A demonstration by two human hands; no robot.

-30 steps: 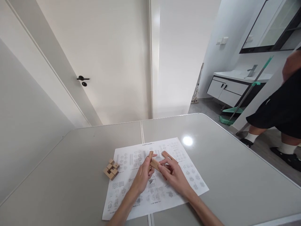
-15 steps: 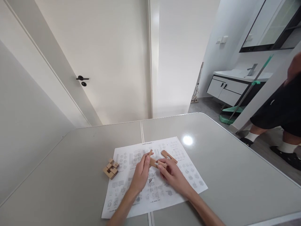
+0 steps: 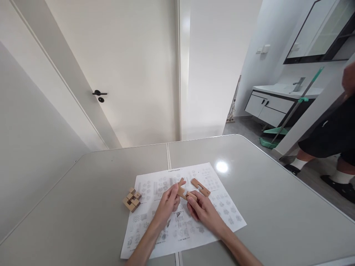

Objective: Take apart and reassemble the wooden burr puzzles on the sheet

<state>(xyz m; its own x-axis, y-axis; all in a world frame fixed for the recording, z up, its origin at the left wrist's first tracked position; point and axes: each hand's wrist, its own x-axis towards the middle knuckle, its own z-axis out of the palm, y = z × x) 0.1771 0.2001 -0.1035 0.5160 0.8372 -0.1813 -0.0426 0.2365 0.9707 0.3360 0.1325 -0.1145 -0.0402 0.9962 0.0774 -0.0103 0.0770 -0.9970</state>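
Note:
Both hands grip light-brown wooden puzzle pieces above a printed sheet. My left hand (image 3: 167,203) pinches the left end of a notched wooden puzzle piece (image 3: 181,191), and a narrow wooden tip sticks up past the thumb. My right hand (image 3: 203,208) is closed on the right end, where wood shows between thumb and fingers; whether the pieces are joined I cannot tell. Just beyond the right hand, a flat slotted wooden piece (image 3: 204,190) lies on the printed sheet (image 3: 149,240). A cluster of small wooden cubes (image 3: 132,200) sits at the sheet's left edge.
The grey table (image 3: 91,199) has a seam down its middle. A white door (image 3: 133,74) stands behind it. To the right are a sink cabinet (image 3: 270,105), a green dustpan (image 3: 269,142) and a standing person (image 3: 330,129) in dark shorts, close to the table's edge.
My hands have turned the held wood slightly, so its notch shows more openly between them. My left fingers have curled in closer. The slotted piece and the cube cluster stay on the table.

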